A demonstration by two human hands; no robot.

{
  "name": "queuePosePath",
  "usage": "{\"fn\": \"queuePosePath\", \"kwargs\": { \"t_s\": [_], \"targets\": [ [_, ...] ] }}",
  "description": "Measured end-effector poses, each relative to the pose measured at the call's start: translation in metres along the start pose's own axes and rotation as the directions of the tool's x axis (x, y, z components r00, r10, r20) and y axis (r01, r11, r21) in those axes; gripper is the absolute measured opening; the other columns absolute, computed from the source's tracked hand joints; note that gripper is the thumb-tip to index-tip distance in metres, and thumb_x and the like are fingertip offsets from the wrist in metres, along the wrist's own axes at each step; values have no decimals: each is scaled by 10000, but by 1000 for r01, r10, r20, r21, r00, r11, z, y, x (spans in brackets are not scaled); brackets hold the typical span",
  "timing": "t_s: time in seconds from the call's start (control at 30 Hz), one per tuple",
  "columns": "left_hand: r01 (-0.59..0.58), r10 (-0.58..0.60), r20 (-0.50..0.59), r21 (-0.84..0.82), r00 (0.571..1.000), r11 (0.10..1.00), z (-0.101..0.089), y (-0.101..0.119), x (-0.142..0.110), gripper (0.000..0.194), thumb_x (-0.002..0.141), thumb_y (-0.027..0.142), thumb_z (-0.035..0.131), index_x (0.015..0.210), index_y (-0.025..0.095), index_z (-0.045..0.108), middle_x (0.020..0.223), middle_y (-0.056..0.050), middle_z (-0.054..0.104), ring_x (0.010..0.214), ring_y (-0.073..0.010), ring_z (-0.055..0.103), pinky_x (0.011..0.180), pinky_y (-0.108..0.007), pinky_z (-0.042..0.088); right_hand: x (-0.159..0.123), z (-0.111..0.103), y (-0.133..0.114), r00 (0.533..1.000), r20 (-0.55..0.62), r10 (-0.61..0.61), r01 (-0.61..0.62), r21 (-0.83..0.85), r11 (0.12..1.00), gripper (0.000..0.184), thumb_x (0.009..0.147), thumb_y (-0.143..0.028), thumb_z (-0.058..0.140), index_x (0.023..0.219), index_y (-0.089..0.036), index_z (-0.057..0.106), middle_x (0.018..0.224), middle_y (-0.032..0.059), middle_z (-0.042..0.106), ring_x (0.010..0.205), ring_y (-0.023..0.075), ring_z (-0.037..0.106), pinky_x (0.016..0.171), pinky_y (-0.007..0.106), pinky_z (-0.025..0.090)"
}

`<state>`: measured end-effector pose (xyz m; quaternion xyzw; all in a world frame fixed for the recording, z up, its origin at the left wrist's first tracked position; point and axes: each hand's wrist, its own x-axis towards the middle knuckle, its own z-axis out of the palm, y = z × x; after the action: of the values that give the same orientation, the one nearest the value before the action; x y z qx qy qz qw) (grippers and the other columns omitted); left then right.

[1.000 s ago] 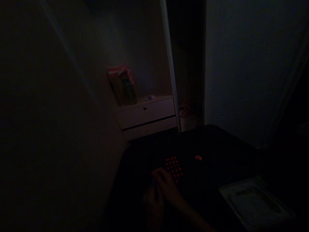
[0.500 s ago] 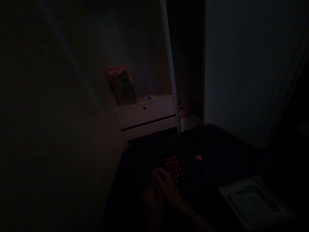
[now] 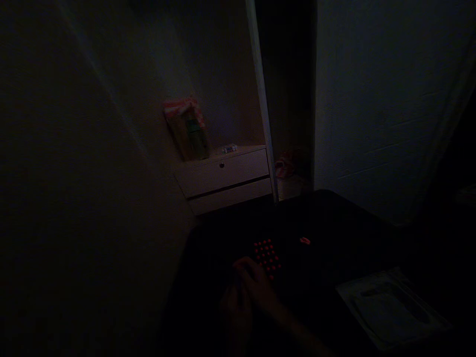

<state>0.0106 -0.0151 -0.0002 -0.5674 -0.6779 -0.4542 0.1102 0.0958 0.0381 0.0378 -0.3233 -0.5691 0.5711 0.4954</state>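
The view is very dark. My right hand [image 3: 257, 283] reaches in from the lower right over the black table, its fingers bent and pressed together. Close against it on the left is my left hand [image 3: 235, 303], also closed, its fingers pointing up. Both hands meet around something small that the dark hides. Just beyond my right hand, small red dots [image 3: 266, 254] stand in a grid of rows on the table. Farther right lies a small orange-red piece [image 3: 305, 241], its kind unclear.
A clear flat packet [image 3: 390, 307] lies at the table's right. Beyond the dark table edge [image 3: 323, 192] stands a pale drawer unit [image 3: 230, 173] bearing a red-and-white package [image 3: 182, 119], a green bottle-like thing [image 3: 197, 136] and a small shiny item [image 3: 229, 148]. A pale door or panel [image 3: 372, 99] rises at right.
Hardly anything differs. Both hands stay together in nearly the same place, and the picture is a little sharper and shifted slightly.
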Motion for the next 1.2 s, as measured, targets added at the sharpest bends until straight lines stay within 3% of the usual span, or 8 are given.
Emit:
{"fn": "queuePosePath", "kwargs": {
  "t_s": [0.23, 0.37, 0.53, 1.2],
  "targets": [
    [26, -26, 11, -12, 1000, 1000, 0, 1, 1, 433, 953, 400, 392, 796, 160, 716, 670, -72, 715, 574, -127, 663, 542, -194, 479, 1, 0, 0, 1000, 4, 12, -12, 4, 1000, 202, 893, -372, 547, 909, -227, 687, 838, 1, 671, 811, 177, 609, 721, 266, 451],
    [-15, 16, -28, 47, 999, 999, 1, 0, 0, 442, 946, 401, 400, 745, 159, 709, 629, -69, 702, 544, -135, 656, 523, -205, 476, -1, -1, -2, 1000, 18, 9, -9, -3, 1000, 212, 901, -378, 537, 925, -225, 682, 834, 2, 663, 807, 177, 600, 713, 265, 443],
    [-8, 8, 4, 22, 1000, 1000, -1, 0, 0, 399, 947, 366, 410, 856, 148, 732, 738, -85, 745, 628, -145, 698, 575, -200, 510, 0, -1, 0, 1000, 19, -6, 6, -13, 1000, 213, 907, -370, 530, 928, -218, 677, 846, 4, 660, 808, 172, 596, 727, 267, 442],
    [15, -14, 26, -24, 1000, 1000, -1, 2, 2, 411, 949, 387, 407, 849, 142, 722, 687, -67, 723, 599, -129, 680, 551, -190, 492, 1, 0, 1, 1000, 17, -5, 5, -8, 1000, 196, 905, -359, 531, 915, -226, 676, 844, -1, 663, 806, 172, 598, 716, 265, 438]
  ]
}}
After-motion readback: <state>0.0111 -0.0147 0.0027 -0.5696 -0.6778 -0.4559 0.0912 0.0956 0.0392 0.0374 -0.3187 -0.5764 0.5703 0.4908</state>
